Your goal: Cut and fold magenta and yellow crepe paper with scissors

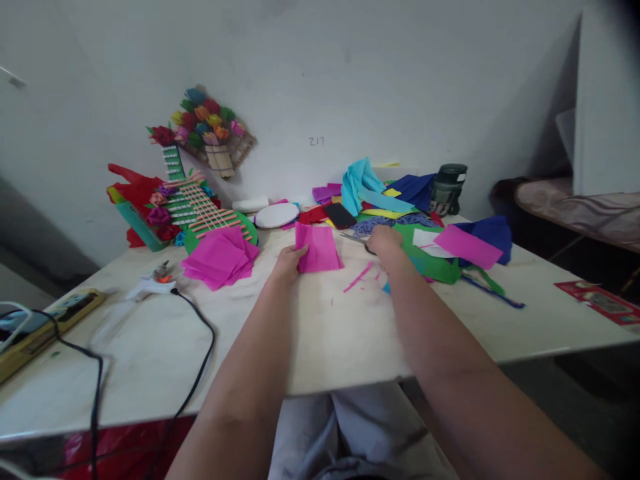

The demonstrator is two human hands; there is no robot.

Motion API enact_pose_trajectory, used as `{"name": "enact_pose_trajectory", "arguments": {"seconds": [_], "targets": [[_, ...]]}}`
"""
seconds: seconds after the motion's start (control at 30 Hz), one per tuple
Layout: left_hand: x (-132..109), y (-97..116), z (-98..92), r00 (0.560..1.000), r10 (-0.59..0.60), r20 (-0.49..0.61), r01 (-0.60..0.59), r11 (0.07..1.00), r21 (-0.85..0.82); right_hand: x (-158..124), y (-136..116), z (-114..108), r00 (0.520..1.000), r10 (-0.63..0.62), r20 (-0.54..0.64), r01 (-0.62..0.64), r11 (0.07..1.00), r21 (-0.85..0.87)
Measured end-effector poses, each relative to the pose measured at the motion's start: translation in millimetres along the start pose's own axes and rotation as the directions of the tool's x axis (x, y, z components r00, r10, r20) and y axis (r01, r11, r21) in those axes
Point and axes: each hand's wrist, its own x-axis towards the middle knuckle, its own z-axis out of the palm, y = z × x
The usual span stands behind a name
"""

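My left hand [289, 261] pinches the lower left corner of a pink paper sheet [318, 248] that stands partly lifted off the white table [320, 333]. My right hand [384, 241] is closed over the handles of a pair of scissors [356, 239], whose blades point left toward the sheet. Thin pink paper strips [358, 278] lie on the table between my hands.
A stack of pink paper squares [220, 258] lies at the left, with a glue gun [150, 285] and its black cord [197, 360] nearer the edge. Coloured papers [440, 250], a phone [340, 215], a white plate [276, 215] and a dark jar [447, 189] crowd the back. Paper flower crafts [200, 173] lean on the wall.
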Motion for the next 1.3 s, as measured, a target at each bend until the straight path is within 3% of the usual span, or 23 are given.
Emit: {"name": "enact_pose_trajectory", "arguments": {"seconds": [0.27,0.57,0.83,0.97,1.03,1.13,1.2,1.3], "targets": [[5,0,-2.7,0.995,0.031,-0.097,-0.039,0.996,-0.077,-1,0,2,0.998,-0.018,0.063,0.02,0.999,-0.036],[13,4,-13.7,0.965,0.101,-0.244,-0.144,0.976,-0.164,-4,-5,6,0.992,-0.11,0.054,0.116,0.985,-0.129],[16,10,-19.9,0.92,0.164,-0.355,-0.276,0.916,-0.291,-9,-12,-8,0.983,-0.173,0.057,0.175,0.984,-0.038],[17,12,-22.4,0.892,0.185,-0.413,-0.331,0.889,-0.317,-13,-20,-8,0.97,-0.241,0.013,0.236,0.959,0.157],[17,13,-23.1,0.885,0.178,-0.43,-0.332,0.889,-0.316,-16,-25,-5,0.943,-0.324,0.075,0.272,0.882,0.384],[16,15,-23.7,0.885,0.156,-0.439,-0.314,0.897,-0.312,-22,-31,0,0.83,-0.527,0.181,0.263,0.657,0.706],[15,16,-24.1,0.882,0.149,-0.447,-0.308,0.901,-0.307,-27,-33,1,0.743,-0.637,0.206,0.243,0.543,0.804],[14,17,-24.6,0.876,0.149,-0.458,-0.307,0.906,-0.293,-30,-31,0,0.655,-0.712,0.252,0.22,0.499,0.838]]}}
